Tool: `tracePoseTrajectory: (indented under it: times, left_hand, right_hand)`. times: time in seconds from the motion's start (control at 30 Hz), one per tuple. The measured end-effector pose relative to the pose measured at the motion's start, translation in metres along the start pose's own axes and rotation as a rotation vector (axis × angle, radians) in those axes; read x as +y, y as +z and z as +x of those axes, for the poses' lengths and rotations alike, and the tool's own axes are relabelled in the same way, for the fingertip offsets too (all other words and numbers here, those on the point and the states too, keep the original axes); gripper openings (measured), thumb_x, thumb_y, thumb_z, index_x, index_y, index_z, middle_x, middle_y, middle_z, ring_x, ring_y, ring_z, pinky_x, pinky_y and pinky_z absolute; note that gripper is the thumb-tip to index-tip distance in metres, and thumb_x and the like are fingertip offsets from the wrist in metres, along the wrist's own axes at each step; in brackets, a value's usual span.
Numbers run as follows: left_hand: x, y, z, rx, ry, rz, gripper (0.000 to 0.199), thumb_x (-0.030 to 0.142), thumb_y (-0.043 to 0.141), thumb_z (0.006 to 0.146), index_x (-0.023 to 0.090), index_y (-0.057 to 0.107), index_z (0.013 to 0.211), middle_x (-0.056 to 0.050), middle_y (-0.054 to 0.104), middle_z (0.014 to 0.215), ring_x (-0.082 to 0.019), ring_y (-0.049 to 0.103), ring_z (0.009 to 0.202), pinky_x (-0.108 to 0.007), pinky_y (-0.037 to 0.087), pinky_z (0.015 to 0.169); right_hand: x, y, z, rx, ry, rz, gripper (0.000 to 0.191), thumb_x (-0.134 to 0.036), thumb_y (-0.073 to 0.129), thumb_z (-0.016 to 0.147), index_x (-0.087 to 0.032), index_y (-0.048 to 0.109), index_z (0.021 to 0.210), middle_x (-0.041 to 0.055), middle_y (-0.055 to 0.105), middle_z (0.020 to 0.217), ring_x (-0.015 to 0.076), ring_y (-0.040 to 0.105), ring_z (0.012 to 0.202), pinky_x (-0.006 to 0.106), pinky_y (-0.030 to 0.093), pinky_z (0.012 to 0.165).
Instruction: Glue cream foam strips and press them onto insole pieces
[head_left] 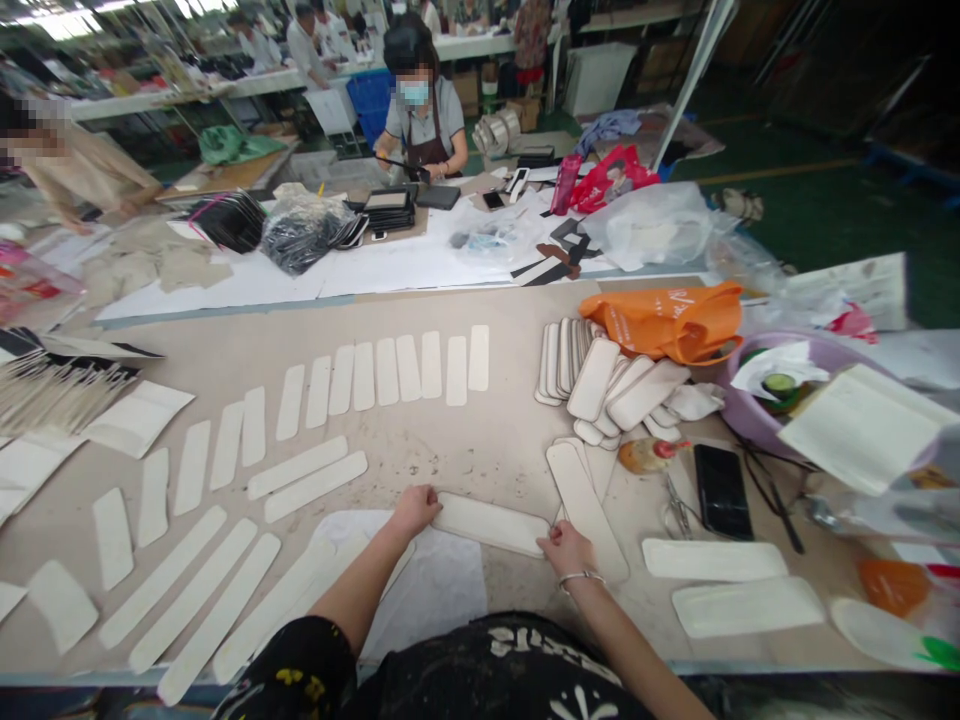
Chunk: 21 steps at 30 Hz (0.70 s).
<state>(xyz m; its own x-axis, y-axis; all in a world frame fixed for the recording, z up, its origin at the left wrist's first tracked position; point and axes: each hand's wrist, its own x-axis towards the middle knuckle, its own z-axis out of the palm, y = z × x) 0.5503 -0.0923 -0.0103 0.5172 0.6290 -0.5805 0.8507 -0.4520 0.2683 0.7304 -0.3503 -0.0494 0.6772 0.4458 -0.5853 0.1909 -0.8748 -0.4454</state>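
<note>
A white rounded strip (491,524) is stretched between my two hands, low over the near middle of the table. My left hand (417,508) pinches its left end with fingers closed. At its right end my right hand (568,551), with a bracelet at the wrist, grips the corner. Beneath and left of the strip lies a white sheet (442,590). Longer white pieces (589,505) lie just beyond my right hand. Rows of separate white strips (386,371) are spread across the left and middle of the table.
Stacked rounded pieces (594,380) lie beside an orange bag (667,322). At the right are a glue bottle (646,455), scissors (677,508), a black phone (722,492) and a purple basin (739,405). A masked person (427,120) works across the table.
</note>
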Motion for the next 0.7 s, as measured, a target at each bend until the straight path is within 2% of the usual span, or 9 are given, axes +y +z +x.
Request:
tracePoseTrajectory:
  times: [0.2,0.33,0.7]
  left_hand:
    - [-0.013,0.002,-0.006,0.050,-0.090,-0.014,0.022,0.029,0.063,0.072,0.016,0.057,0.088,-0.005,0.066,0.082,-0.017,0.061,0.078,-0.023,0.040,0.065]
    - [-0.017,0.003,-0.010,0.027,-0.094,-0.016,0.017,0.030,0.062,0.073,0.017,0.057,0.083,-0.004,0.067,0.081,-0.016,0.061,0.078,-0.023,0.040,0.065]
    - [-0.014,0.012,-0.005,0.023,-0.107,0.029,0.016,0.026,0.067,0.066,0.018,0.059,0.076,-0.004,0.067,0.081,-0.018,0.061,0.081,-0.024,0.039,0.063]
  right_hand:
    - [-0.001,-0.001,0.000,-0.016,-0.006,-0.033,0.013,-0.029,0.062,0.071,-0.020,0.053,0.073,-0.0001,0.065,0.068,0.0150,0.060,0.067,0.024,0.038,0.061]
    - [-0.001,-0.001,0.000,-0.023,-0.009,-0.051,0.013,-0.030,0.061,0.072,-0.021,0.052,0.074,0.0001,0.065,0.069,0.0157,0.061,0.068,0.024,0.039,0.061]
    - [-0.003,-0.002,0.001,-0.018,-0.030,-0.081,0.012,-0.030,0.061,0.071,-0.021,0.053,0.073,-0.0006,0.065,0.069,0.0137,0.060,0.064,0.023,0.039,0.060]
